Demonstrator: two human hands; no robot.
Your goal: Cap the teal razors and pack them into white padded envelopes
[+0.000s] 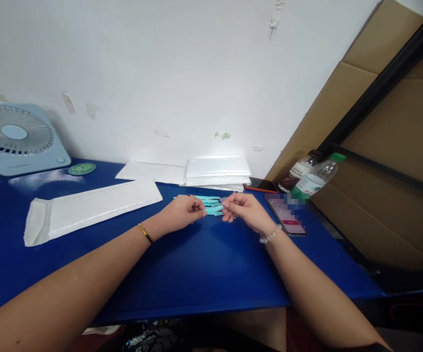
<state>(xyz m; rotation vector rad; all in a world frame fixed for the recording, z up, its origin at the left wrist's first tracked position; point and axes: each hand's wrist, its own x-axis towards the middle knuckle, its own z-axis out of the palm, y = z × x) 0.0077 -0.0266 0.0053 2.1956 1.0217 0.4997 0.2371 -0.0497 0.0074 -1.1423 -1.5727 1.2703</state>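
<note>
Between my two hands is a light turquoise strip (pixel 214 209), thin and slightly glossy. My left hand (pixel 184 212) pinches its left end between thumb and fingers. At its right end, my right hand (pixel 243 210) has thumb and forefinger closed on it, the other fingers curled. Several more turquoise strips (pixel 208 200) lie on the blue table just behind the held one, partly hidden by my fingers. To the left, a white padded envelope (pixel 97 208) lies flat with its flap end toward the far left.
A stack of white envelopes (pixel 217 168) lies against the wall, with another envelope (pixel 149 172) beside it. A fan (pixel 21 139) stands at the left near a green disc (pixel 82 169). Two phones (pixel 286 215) and two bottles (pixel 312 178) are on the right.
</note>
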